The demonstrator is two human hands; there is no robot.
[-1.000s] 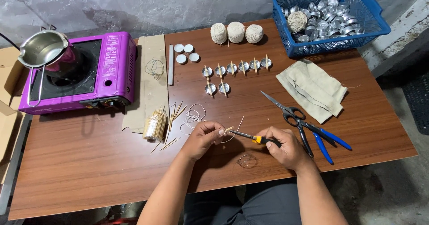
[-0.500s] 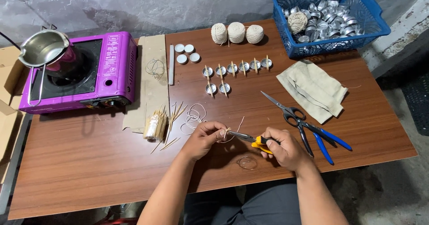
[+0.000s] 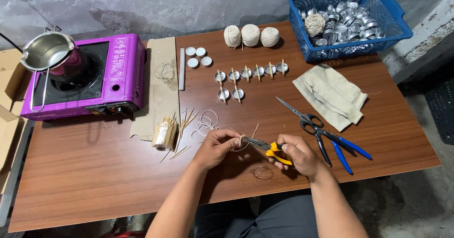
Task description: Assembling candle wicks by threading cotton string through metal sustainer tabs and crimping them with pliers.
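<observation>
Since the frame one second ago, the yellow-handled pliers (image 3: 267, 147) have changed: their handles were pressed together then, and now they stand spread apart in the right hand (image 3: 297, 155). The wooden table (image 3: 94, 172) and the things on it have not moved.

Both forearms come in from the bottom edge and meet above the near middle of the table. The left hand (image 3: 215, 147) is curled, its fingertips pinched on a small stick with pale string (image 3: 241, 140). The right hand is closed loosely around the pliers, whose tip touches that stick; it is probably gripping it, but the detail is too small to be sure. A thin wire coil (image 3: 262, 173) lies just beside the right hand.
</observation>
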